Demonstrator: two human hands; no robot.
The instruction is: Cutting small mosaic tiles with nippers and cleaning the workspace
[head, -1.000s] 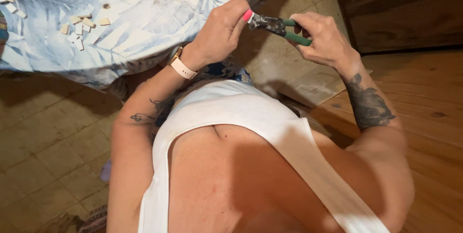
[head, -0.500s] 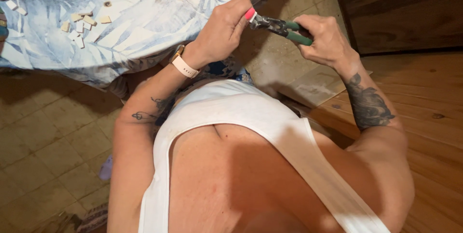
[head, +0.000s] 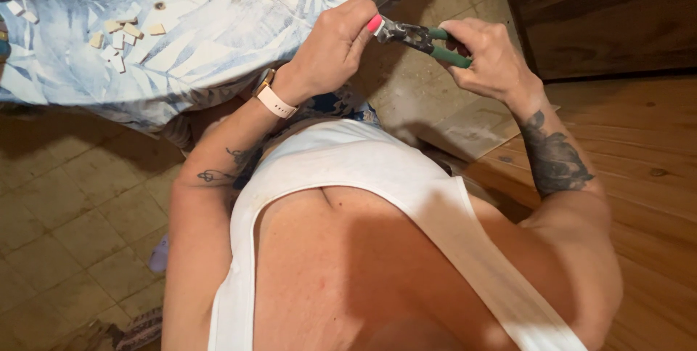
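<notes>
A pair of green-handled nippers (head: 425,39) is held in the air above the tiled floor (head: 65,198), just off the edge of the desk (head: 218,46). The handles are wrapped by the right hand (head: 490,57), its fingers clamped around them. The tool's dark metal head is seen pointing toward the left hand (head: 334,50), whose fingers are pinched together on a small pink piece (head: 375,23) at the jaws. Small pale tile pieces (head: 120,35) are scattered on the leaf-patterned cloth of the desk.
</notes>
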